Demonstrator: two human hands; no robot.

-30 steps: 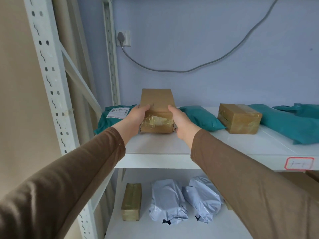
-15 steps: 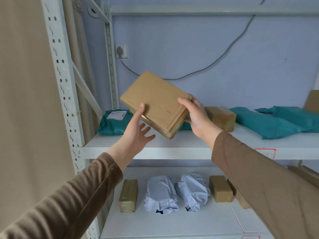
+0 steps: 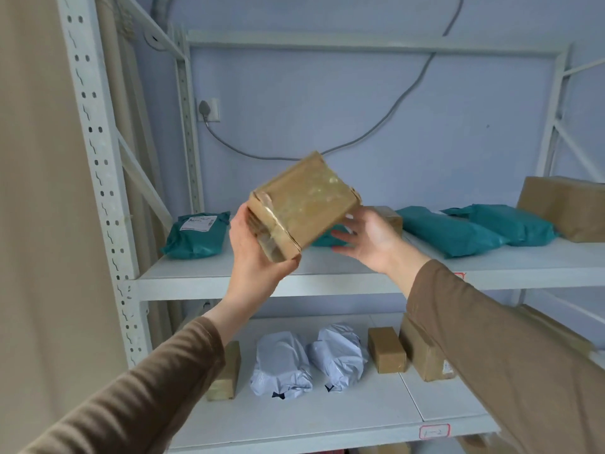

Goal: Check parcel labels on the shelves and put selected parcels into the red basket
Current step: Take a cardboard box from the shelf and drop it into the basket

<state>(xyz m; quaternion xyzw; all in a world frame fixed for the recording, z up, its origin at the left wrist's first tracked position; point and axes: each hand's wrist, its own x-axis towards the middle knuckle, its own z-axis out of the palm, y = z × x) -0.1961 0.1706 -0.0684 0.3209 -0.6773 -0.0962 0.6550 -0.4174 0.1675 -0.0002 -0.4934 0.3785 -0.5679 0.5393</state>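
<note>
A taped brown cardboard parcel (image 3: 302,204) is held tilted in the air in front of the upper shelf (image 3: 294,283). My left hand (image 3: 253,253) grips its lower left corner from beneath, thumb curled at the bottom edge. My right hand (image 3: 370,239) is at the parcel's right side with fingers spread and straight; its fingertips touch the underside. No label shows on the faces turned toward me. The red basket is out of view.
The upper shelf carries a teal bag with a white label (image 3: 196,234), more teal bags (image 3: 474,229) and a brown box (image 3: 566,208). On the lower shelf lie two white bags (image 3: 281,362), small brown boxes (image 3: 386,350) and a larger one (image 3: 422,352). A perforated upright (image 3: 98,165) stands left.
The parcel was lifted off the shelf and turned over. My left hand went from open under it to gripping its corner, while my right hand let go and opened.
</note>
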